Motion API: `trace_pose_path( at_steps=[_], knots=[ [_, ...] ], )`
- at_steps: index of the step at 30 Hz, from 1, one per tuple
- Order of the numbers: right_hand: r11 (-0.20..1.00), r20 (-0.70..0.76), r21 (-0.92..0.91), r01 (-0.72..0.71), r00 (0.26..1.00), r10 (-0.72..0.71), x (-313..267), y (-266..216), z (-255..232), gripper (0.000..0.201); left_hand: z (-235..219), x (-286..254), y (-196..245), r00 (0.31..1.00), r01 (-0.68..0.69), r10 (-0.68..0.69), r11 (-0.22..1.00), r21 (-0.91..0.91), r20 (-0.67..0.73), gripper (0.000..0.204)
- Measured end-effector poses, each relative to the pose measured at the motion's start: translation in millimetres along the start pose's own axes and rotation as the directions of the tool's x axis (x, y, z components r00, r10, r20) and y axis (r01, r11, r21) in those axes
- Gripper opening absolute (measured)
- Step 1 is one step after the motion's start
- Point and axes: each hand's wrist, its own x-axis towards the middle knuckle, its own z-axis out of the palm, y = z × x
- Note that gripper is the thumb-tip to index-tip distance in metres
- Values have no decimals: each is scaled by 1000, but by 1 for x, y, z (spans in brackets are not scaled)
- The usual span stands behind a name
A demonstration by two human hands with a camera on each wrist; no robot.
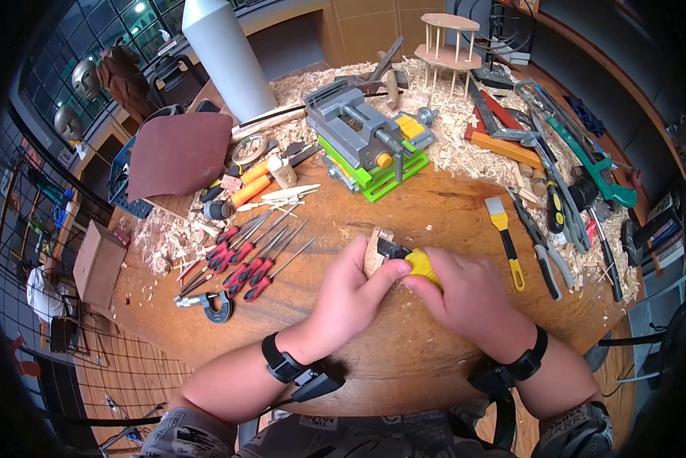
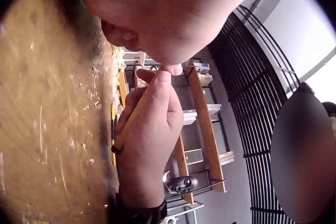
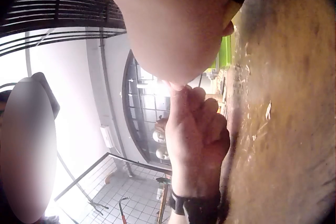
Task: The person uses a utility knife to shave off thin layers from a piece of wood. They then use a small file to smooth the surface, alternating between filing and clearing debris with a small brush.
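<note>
In the head view, the left hand [image 1: 345,292] grips a small pale piece of wood [image 1: 373,254] at the middle of the table. The right hand [image 1: 469,294] is curled round the yellow handle [image 1: 421,267] of a cutter, whose dark front end [image 1: 391,249] lies against the wood. Both thumbs meet near the handle. In the left wrist view the right hand [image 2: 149,129] holds the yellow handle [image 2: 137,109], and the left hand [image 2: 168,14] fills the top. The right wrist view shows the left hand [image 3: 197,134] with fingers curled; the wood is hidden there.
A grey vise [image 1: 351,122] on a green base stands beyond the hands. Red-handled tools [image 1: 244,263] and a micrometer [image 1: 215,305] lie to the left. A yellow brush [image 1: 503,229], pliers [image 1: 545,259] and saws [image 1: 587,164] lie to the right. Wood shavings [image 1: 457,126] cover the back.
</note>
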Motion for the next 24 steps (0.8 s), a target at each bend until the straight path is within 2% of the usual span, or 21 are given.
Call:
trace_pose_path(
  at_steps=[4, 6, 8, 9, 10, 12, 13, 15, 19, 24],
  knots=[
    [998, -24, 2, -59, 998, 59, -1, 0, 2, 33, 2, 5, -1, 1000, 24, -25, 998, -55, -18, 17],
    [998, -44, -16, -60, 997, 59, 1, 2, 2, 33, -4, 5, 3, 999, 51, -51, 997, 49, -10, 16],
    [987, -139, -60, -146, 981, 137, 5, 14, -2, 31, -9, 4, -2, 996, 85, -85, 995, 45, -6, 17],
    [987, -139, -61, -147, 981, 137, 4, 19, -3, 31, -11, 4, -3, 993, 118, -118, 992, 40, 0, 19],
    [985, -170, -9, -171, 971, 167, 3, 25, -4, 30, -12, 3, 2, 993, 115, -115, 993, 39, 0, 19],
    [981, -197, 44, -190, 961, 195, 4, 28, -5, 29, -14, 0, 17, 935, 346, -322, 917, -197, 148, 14],
    [978, -202, 91, -186, 959, 201, 4, 27, -6, 28, -14, 0, 16, 936, 346, -322, 917, -197, 145, 14],
    [974, -208, 138, -182, 956, 208, 4, 26, -8, 27, -15, 1, 11, 930, 368, -264, 710, -600, 257, 16],
    [974, -165, 184, -129, 973, 160, 2, 27, -9, 30, -20, 2, 13, 899, 437, -291, 628, -643, 327, 24],
    [965, -131, 239, -109, 981, 143, 2, 25, -11, 34, -28, 2, 11, 845, 520, -164, 479, -708, 509, 29]
  ],
)
